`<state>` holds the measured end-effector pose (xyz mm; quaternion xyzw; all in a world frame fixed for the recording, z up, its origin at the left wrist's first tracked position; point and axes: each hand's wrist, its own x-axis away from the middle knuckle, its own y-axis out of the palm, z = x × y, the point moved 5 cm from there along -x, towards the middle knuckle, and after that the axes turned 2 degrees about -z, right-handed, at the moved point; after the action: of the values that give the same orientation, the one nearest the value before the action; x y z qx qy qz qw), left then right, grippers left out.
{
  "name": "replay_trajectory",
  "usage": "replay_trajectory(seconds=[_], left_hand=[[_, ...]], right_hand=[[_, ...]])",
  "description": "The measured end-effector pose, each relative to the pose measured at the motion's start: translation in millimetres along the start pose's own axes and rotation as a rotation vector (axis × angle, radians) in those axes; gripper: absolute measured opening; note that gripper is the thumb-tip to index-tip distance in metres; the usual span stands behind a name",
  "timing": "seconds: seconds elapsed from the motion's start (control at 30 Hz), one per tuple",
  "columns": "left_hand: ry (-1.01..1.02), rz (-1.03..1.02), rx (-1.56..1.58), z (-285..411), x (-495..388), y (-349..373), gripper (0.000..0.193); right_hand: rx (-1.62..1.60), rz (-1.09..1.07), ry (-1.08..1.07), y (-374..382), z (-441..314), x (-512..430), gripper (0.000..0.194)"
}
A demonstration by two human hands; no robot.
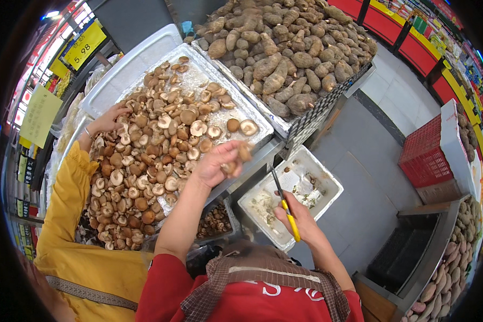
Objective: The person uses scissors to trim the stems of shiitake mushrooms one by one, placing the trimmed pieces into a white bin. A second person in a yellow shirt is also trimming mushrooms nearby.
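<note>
My left hand [219,164] is above the front edge of the mushroom display, with shiitake mushrooms [244,152] in its fingers, slightly blurred. In my right hand [300,215] is a slim tool with yellow and black handles [290,221], probably scissors, its dark narrow blade pointing away from me. That hand is over a white foam box [333,183] holding scraps of trimmings and some water or wet residue. To the left spreads a large heap of loose shiitake mushrooms [145,161], some cap up, others showing pale gills.
Another person's hand [106,120], in a yellow sleeve [66,189], reaches into the heap from the left. A crate of taro [281,76] stands behind. Below the display edge is a bin of small brown pieces [215,221]. At right stand a red crate [426,155] and a dark-framed stand [410,257].
</note>
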<state>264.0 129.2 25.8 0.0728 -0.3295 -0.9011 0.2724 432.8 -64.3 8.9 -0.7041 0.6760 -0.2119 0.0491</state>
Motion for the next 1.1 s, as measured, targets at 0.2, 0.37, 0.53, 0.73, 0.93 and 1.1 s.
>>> replay_trajectory(seconds=[0.2, 0.37, 0.53, 0.73, 0.93, 1.1], left_hand=[[-0.087, 0.047, 0.02, -44, 6, 34, 0.029], [-0.146, 0.083, 0.036, -54, 5, 35, 0.028], [-0.223, 0.179, -0.032, -57, 0, 33, 0.028], [-0.172, 0.658, -0.634, 6, -29, -32, 0.023], [0.014, 0.732, -1.379, 73, -30, -83, 0.028], [-0.098, 0.466, -1.974, 48, 27, -66, 0.03]], right_hand=[[0.149, 0.122, -0.102, -10, -36, 0, 0.06], [0.186, 0.113, -0.079, -13, -29, 6, 0.054], [0.154, 0.073, 0.103, -6, -6, 5, 0.043], [-0.047, 0.129, 0.291, 3, 40, -6, 0.041], [-0.173, 0.121, 0.345, 8, 62, 5, 0.047], [-0.238, 0.138, 0.394, 6, 72, 11, 0.051]])
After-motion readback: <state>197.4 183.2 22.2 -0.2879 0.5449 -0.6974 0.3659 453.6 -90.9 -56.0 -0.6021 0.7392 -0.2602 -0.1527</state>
